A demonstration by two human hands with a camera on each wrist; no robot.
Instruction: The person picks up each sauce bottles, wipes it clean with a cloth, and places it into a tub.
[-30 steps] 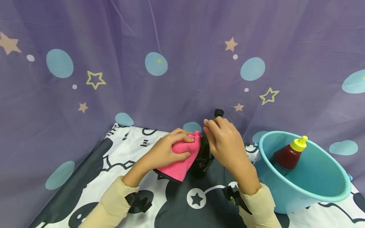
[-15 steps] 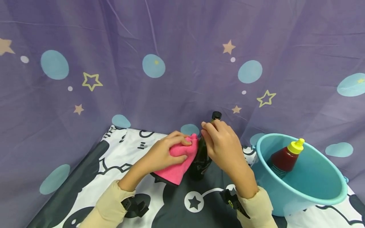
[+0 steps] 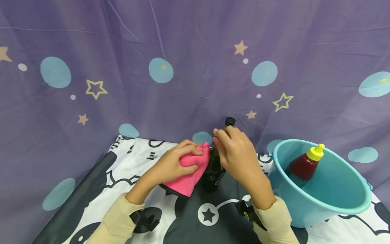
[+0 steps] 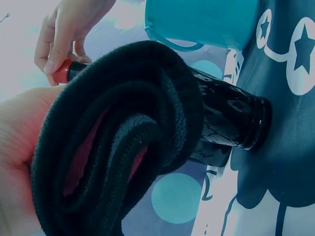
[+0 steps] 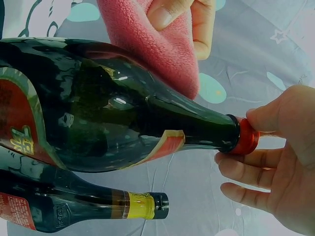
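My left hand grips a folded pink towel with a dark edge. In the right wrist view, the towel lies right along the side of a dark green glass bottle. That bottle stands upright on the patterned cloth, and my right hand pinches its red cap between thumb and fingers. Behind it is a second dark bottle with a yellow neck band and a black cap. The towel's rolled dark edge covers much of the left wrist view.
To the right stands a light blue bucket. Inside leans a dark red bottle with a yellow cap. A purple curtain with stars and dots hangs behind. A black, white and grey printed cloth covers the surface.
The head view has shifted slightly, moving the scene a little to the left in the picture. Both hands, the towel and the bottles keep the same arrangement.
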